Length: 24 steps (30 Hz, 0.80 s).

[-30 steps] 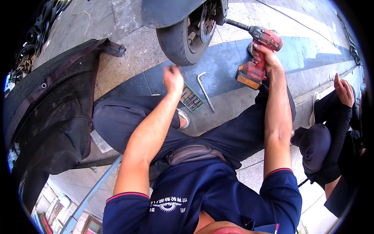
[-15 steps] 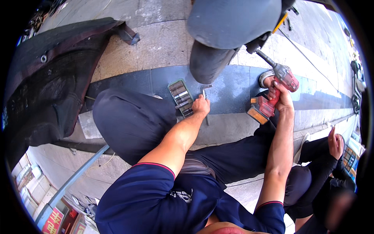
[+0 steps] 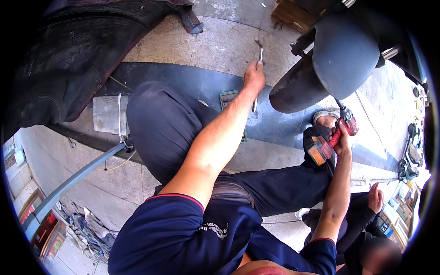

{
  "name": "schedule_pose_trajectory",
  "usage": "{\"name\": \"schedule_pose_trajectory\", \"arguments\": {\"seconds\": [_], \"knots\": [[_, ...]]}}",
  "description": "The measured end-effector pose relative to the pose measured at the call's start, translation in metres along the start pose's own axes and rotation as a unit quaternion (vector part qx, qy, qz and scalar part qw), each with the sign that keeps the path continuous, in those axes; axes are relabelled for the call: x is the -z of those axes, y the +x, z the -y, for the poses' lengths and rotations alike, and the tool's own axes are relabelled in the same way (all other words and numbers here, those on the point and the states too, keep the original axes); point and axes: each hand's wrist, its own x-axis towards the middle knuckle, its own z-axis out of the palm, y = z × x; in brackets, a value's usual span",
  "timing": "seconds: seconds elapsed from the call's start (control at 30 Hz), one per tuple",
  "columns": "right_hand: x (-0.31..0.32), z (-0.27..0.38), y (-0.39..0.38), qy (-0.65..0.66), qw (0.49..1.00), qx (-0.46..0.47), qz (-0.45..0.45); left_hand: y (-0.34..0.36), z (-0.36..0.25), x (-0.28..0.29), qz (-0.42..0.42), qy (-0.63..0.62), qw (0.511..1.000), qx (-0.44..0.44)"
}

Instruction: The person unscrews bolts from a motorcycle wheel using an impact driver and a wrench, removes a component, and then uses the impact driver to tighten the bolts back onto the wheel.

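Observation:
My left hand (image 3: 254,78), stretched forward left of the scooter's front wheel, is closed around a metal wrench with a bent end (image 3: 261,54). Beneath that forearm lies a green socket tray (image 3: 225,99), mostly hidden by the arm. At the right, my right hand (image 3: 341,141) grips a red cordless impact wrench (image 3: 349,123) with a yellow-and-black battery (image 3: 316,153). Its long nose points up to the underside of the wheel area; whether it touches anything there I cannot tell. A grey fender (image 3: 346,52) covers the dark tire (image 3: 293,87).
A large dark vehicle panel (image 3: 64,59) fills the far left. A blue-grey pole (image 3: 78,188) slants up beside my bent knee. Another person (image 3: 376,199) sits close at the lower right. A wooden box (image 3: 293,14) stands behind the wheel, and a small scooter (image 3: 410,158) at the far right.
My left hand has moved forward with the wrench, away from the socket tray, which my forearm now covers. The whole view has shifted; my right hand keeps hold of the impact wrench.

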Motion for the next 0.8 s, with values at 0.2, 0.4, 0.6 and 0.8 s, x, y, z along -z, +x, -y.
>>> {"name": "schedule_pose_trajectory", "arguments": {"seconds": [0.2, 0.4, 0.6, 0.8], "knots": [[-0.020, -0.006, -0.003, -0.068, 0.985, 0.111, -0.112, 0.060, -0.032, -0.003, -0.034, 0.168, 0.976, -0.136], [-0.019, -0.005, -0.009, -0.060, 0.988, 0.089, -0.115, 0.080, -0.081, 0.014, -0.089, 0.174, 0.974, -0.118], [-0.019, -0.005, -0.010, -0.057, 0.990, 0.073, -0.102, 0.061, -0.078, -0.027, 0.074, 0.378, 0.906, -0.175], [-0.014, -0.004, -0.008, -0.046, 0.993, 0.063, -0.092, 0.075, -0.080, -0.014, 0.073, 0.458, 0.854, -0.238]]}}
